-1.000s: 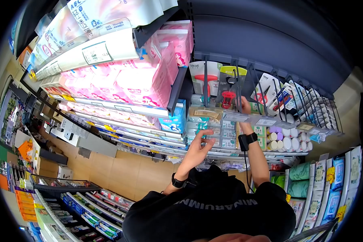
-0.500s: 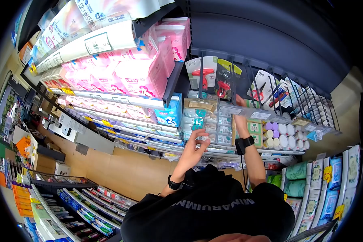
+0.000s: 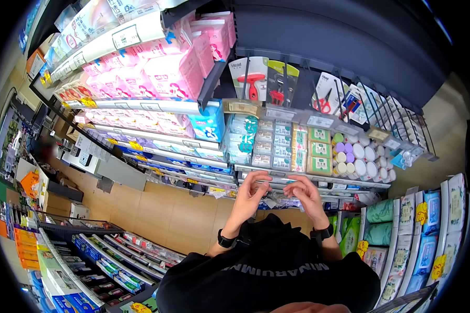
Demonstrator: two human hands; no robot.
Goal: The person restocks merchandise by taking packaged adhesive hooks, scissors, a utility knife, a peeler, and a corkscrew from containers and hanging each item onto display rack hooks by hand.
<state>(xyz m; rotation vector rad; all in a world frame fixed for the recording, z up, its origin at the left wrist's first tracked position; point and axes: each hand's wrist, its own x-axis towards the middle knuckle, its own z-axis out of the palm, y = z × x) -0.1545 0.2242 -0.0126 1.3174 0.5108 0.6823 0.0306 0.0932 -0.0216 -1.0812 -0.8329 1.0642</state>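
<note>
My left hand [image 3: 250, 195] is in front of the shelf edge, fingers curled loosely and apart, with nothing in it. Close by on its right, my right hand [image 3: 306, 196] has bent, parted fingers and is empty too. Both are just below small clear boxes [image 3: 273, 144], green-labelled packs [image 3: 319, 149] and round white-lidded containers [image 3: 359, 151]. Above these, a red-handled tool on a card [image 3: 252, 83], a green-topped pack [image 3: 282, 86] and red scissors on a card [image 3: 325, 99] hang from hooks.
Pink packages [image 3: 173, 76] fill the shelf at the upper left, with a blue pack [image 3: 208, 122] at its end. Wipes packs [image 3: 425, 255] stand at the lower right. Another stocked shelf [image 3: 109, 261] is at the lower left, beside a tan floor [image 3: 159, 214].
My right hand has come down from among the hanging packs to beside my left hand. My left hand stays raised. The view has shifted, so the shelves appear higher in it.
</note>
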